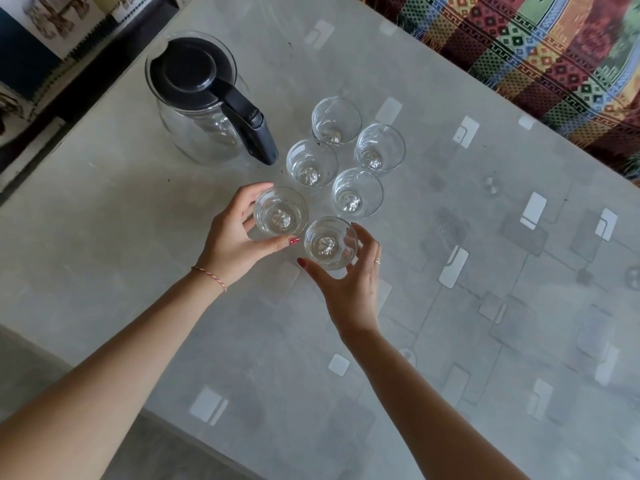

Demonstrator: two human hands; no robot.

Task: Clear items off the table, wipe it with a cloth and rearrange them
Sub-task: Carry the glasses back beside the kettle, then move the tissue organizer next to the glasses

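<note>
From the head camera I look down on a grey patterned table (485, 220) with six empty glasses in two rows and a glass jug (199, 109) with a black lid at the far left. My left hand (235, 237) curls round the near-left glass (280, 211), thumb on its near side and fingers on its far-left wall. My right hand (349, 285) cups the nearest glass (330, 242), thumb on the left, fingers wrapping the right. Both glasses stand upright, just beside each other, and I cannot tell whether their bases sit on the table or are already raised.

The other four glasses (356, 192) stand close behind, almost touching. I judge this is either lifting the pair away or setting them into the rows. Either way, I should move both straight up or down, keeping them level and apart so the rims do not knock. My grip should sit low on the walls, firm but not squeezing thin glass, clear of the jug's handle.
</note>
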